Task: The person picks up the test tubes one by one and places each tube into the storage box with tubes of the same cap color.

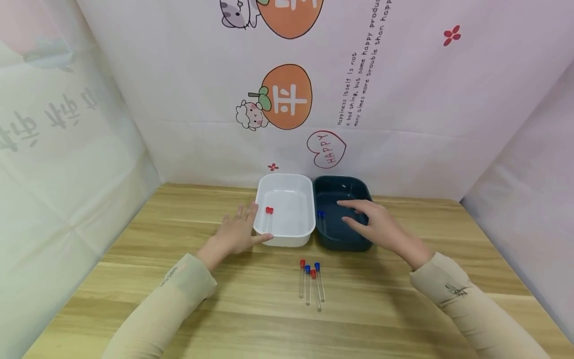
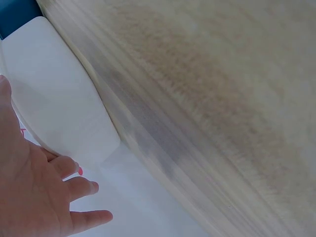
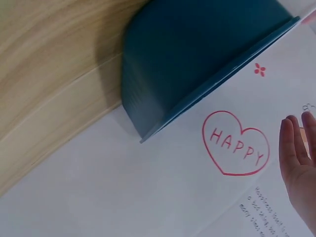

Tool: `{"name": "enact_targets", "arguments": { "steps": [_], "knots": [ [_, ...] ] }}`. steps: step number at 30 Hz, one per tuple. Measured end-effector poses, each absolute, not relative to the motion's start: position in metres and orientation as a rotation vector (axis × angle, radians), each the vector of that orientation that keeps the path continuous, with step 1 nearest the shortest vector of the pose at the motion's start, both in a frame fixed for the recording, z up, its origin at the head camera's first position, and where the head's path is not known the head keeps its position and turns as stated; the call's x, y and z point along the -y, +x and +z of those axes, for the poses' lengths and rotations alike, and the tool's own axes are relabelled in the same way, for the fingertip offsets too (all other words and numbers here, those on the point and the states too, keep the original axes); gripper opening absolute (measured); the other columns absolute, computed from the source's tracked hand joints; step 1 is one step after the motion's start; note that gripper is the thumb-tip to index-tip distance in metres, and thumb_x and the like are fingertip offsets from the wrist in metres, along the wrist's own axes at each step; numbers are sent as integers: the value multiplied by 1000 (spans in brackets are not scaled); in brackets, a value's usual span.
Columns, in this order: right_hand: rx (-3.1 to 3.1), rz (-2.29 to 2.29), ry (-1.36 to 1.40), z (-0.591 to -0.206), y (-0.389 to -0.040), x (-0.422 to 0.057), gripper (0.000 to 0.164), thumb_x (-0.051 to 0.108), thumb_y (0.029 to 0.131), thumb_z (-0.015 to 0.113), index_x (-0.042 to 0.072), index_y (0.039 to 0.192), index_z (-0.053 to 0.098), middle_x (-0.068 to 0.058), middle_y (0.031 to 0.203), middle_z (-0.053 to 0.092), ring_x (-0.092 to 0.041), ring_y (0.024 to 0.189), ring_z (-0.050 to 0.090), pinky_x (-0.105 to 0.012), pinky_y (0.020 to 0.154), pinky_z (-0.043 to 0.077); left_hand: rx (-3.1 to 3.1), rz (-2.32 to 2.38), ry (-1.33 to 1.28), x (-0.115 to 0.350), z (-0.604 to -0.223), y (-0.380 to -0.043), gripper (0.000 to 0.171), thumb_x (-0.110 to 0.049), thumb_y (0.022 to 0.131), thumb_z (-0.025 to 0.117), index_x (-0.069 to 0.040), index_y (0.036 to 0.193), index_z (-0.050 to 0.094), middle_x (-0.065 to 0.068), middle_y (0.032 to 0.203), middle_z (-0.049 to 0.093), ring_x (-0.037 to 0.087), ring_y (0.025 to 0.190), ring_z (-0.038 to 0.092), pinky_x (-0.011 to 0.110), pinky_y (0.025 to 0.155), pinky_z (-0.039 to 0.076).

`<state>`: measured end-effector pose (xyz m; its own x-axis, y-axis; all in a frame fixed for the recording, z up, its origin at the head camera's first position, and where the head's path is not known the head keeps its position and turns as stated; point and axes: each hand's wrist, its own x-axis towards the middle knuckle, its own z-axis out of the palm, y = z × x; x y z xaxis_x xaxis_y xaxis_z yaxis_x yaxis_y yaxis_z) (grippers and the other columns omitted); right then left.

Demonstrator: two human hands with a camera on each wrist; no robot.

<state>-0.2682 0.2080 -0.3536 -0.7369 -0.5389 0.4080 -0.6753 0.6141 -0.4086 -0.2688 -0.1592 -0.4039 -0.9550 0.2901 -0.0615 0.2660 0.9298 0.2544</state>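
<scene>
At the left side of the white bin (image 1: 287, 241), my left hand (image 1: 236, 233) has its fingers spread, with the thumb along the front rim. The left wrist view shows the palm (image 2: 34, 192) beside the bin's wall. Two red-capped test tubes (image 1: 269, 211) lie in this bin. Over the dark blue bin (image 1: 345, 243), my right hand (image 1: 378, 224) is held with thumb and fingers apart and nothing between them. Blue caps (image 1: 321, 214) of tubes show in that bin's left side. On the table lie two red-capped tubes (image 1: 302, 279) and two blue-capped tubes (image 1: 307, 286), close together.
The bins stand side by side at the back of the wood-grain table (image 1: 251, 309), against a printed white cloth (image 1: 202, 99). More white cloth hangs at the left and right sides. The loose tubes lie in front of the bins.
</scene>
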Motion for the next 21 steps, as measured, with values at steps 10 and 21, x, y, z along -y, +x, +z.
{"name": "enact_targets", "arguments": {
  "steps": [10, 21],
  "knots": [
    [2523, 775, 1036, -348, -244, -209, 38, 7, 95, 74, 7, 133, 67, -12, 130, 68, -31, 112, 67, -51, 91, 56, -2991, 358, 440, 157, -400, -271, 109, -74, 93, 52, -1, 164, 11, 15, 170, 13, 42, 154, 10, 70, 117, 13],
    [2389, 761, 1244, -372, -224, -200, 42, 2, 86, 80, 5, 127, 70, -6, 126, 71, -25, 116, 66, -41, 94, 56, -2988, 371, 436, 158, -405, -270, 110, -75, 93, 52, -1, 164, 11, 15, 170, 13, 41, 155, 9, 71, 117, 12]
  ]
}}
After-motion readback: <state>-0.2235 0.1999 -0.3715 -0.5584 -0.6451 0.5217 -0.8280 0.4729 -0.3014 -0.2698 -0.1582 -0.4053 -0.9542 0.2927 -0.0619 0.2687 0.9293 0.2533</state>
